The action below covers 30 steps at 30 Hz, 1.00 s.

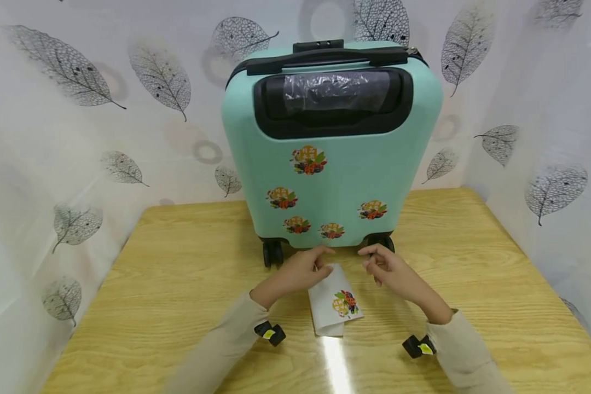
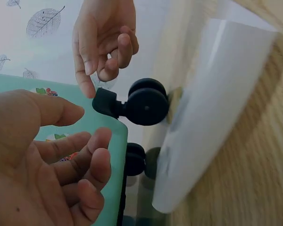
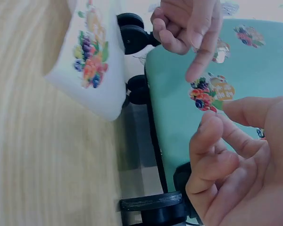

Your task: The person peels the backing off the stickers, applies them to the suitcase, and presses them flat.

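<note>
A mint-green suitcase [image 1: 335, 180] stands upright, with several round fruit-print stickers [image 1: 308, 160] on its lower front. My left hand [image 1: 302, 270] hovers before its bottom edge, over the top end of a white sticker sheet [image 1: 327, 301]. In the left wrist view, the left hand's [image 2: 52, 155] thumb and fingers are loosely bent with nothing between them. My right hand [image 1: 394, 273] is held to the right of the sheet, near a black wheel [image 1: 381, 241]. Its fingers are relaxed and hold nothing in the right wrist view. The sheet is folded, a fruit sticker [image 1: 345, 304] showing on it.
The wooden table [image 1: 187, 273] extends around the suitcase. Behind and on both sides hangs a pale leaf-patterned backdrop [image 1: 167, 137]. The suitcase has a black handle recess [image 1: 335, 126] near its top and another black wheel [image 1: 273, 253] at the lower left.
</note>
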Each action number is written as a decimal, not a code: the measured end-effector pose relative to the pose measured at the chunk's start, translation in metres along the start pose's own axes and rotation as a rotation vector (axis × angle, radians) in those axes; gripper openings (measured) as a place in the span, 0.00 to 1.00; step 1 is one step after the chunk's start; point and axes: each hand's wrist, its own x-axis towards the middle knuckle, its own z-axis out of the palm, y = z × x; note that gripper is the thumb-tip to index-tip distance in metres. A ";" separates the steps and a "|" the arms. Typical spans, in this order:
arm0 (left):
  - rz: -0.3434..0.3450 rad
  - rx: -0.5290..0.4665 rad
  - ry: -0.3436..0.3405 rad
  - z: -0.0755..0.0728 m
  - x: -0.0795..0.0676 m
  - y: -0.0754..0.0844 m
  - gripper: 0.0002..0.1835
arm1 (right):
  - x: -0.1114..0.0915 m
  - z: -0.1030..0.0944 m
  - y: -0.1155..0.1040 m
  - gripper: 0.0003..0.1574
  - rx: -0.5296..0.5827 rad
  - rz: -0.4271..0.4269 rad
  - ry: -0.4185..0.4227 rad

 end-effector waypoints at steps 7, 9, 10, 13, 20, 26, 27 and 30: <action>-0.007 -0.004 -0.022 0.002 -0.024 -0.019 0.22 | -0.011 0.008 0.001 0.23 -0.048 0.014 -0.096; -0.009 -0.012 -0.027 0.004 -0.031 -0.024 0.22 | -0.013 0.011 0.001 0.23 -0.066 0.014 -0.119; -0.011 -0.015 -0.032 0.005 -0.034 -0.026 0.21 | -0.014 0.012 0.001 0.22 -0.072 0.013 -0.132; -0.025 -0.021 -0.056 0.008 -0.044 -0.032 0.21 | -0.016 0.016 0.002 0.19 -0.100 0.013 -0.160; -0.058 -0.101 -0.105 0.015 -0.056 -0.038 0.23 | -0.018 0.030 0.011 0.15 -0.097 0.001 -0.247; -0.081 -0.241 -0.138 0.023 -0.056 -0.040 0.23 | -0.018 0.041 0.015 0.13 -0.077 -0.012 -0.270; -0.082 -0.260 -0.140 0.025 -0.055 -0.040 0.23 | -0.017 0.043 0.016 0.13 -0.078 -0.011 -0.271; -0.073 -0.286 -0.138 0.029 -0.053 -0.040 0.23 | -0.017 0.049 0.017 0.12 -0.072 -0.004 -0.279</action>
